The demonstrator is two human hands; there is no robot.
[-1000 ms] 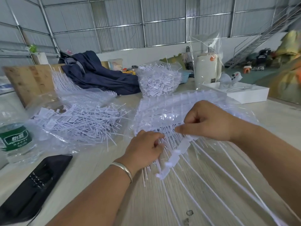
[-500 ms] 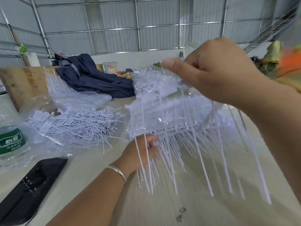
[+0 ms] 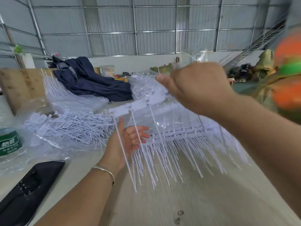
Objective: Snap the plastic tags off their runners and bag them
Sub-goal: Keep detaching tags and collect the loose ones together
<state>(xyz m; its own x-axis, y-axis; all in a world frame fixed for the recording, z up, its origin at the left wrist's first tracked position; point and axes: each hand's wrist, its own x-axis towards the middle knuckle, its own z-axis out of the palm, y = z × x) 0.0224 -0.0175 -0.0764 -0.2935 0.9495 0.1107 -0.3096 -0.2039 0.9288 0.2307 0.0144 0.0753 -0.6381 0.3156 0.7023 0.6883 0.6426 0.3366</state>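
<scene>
The only lettering I can make out is on the bottle point(image 3: 9, 141) at the table's point(image 3: 211, 201) left edge: its green label carries large white Chinese characters that look like 怡寶, with a line of smaller white print beneath them too blurred to read. Nothing else near the bottle carries writing I can read.

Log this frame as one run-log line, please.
stage: tags lifted | right hand: pinches strip of tags above table | left hand: open under strands | bagged tags: left
</scene>
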